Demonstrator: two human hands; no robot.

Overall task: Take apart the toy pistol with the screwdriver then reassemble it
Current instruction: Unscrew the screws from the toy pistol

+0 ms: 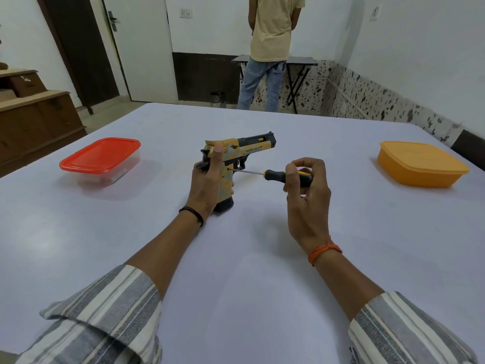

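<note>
White walls and a dark door are closing off the room behind a pale lilac bench [262, 271], and beyond its far edge a person in a beige shirt and jeans [273, 48] is standing with their back turned, next to a small folding table [301, 63]. Between the two hands, near the middle of the bench, the toy pistol [244, 151] is standing upright on the base of its magazine, yellow and black, its barrel pointing away to the right. The left hand [207, 179] is gripping the pistol from its rear side, fingers curling round the grip and the thumb reaching up against the back of the slide. The right hand [305, 185] is pinching the screwdriver [278, 176] by its black and yellow handle, fingers curling round it, with the shaft lying nearly level and pointing left. The screwdriver's tip is touching the side of the pistol just behind the trigger, at the top of the grip, beside the left hand's fingers. A black band is sitting on the left wrist and an orange thread on the right wrist; both forearms are coming out of rolled striped grey and white sleeves. Well out to the left of the left hand a clear container with a red lid [101, 160] is resting on the bench, and well out to the right of the right hand an orange container [422, 164] is sitting closed under its lid
</note>
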